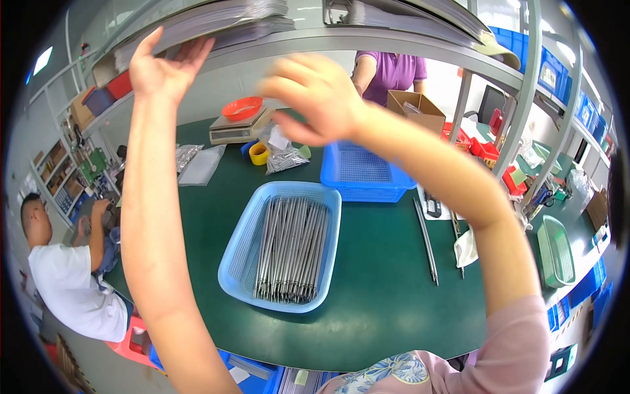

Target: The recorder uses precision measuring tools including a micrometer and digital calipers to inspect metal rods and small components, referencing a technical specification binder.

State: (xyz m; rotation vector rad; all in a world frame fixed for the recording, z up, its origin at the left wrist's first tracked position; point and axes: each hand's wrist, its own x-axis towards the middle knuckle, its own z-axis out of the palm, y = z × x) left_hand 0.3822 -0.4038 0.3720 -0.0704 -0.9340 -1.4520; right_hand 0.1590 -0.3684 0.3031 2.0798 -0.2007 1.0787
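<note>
My left hand [167, 69] is raised to the shelf at the upper left, palm up with its fingers apart. Its fingertips are at the lower edge of a stack of folders and papers [230, 23]; I cannot tell whether they bear any weight. In front of the shelf, my right hand [315, 98] hangs in the air, blurred by motion, its fingers loosely bent. Nothing shows in it. Below both hands, a light blue plastic basket [230, 269] holds many thin grey metal rods [292, 249] lying lengthwise.
Blue baskets [367, 192], a scale [226, 134] with a red bowl [241, 108], yellow tape [258, 153] and a bag of metal parts [287, 159] stand farther back on the green table [367, 282]. Loose rods [426, 243] lie right. One person [72, 282] sits left; another [397, 75] is beyond the table.
</note>
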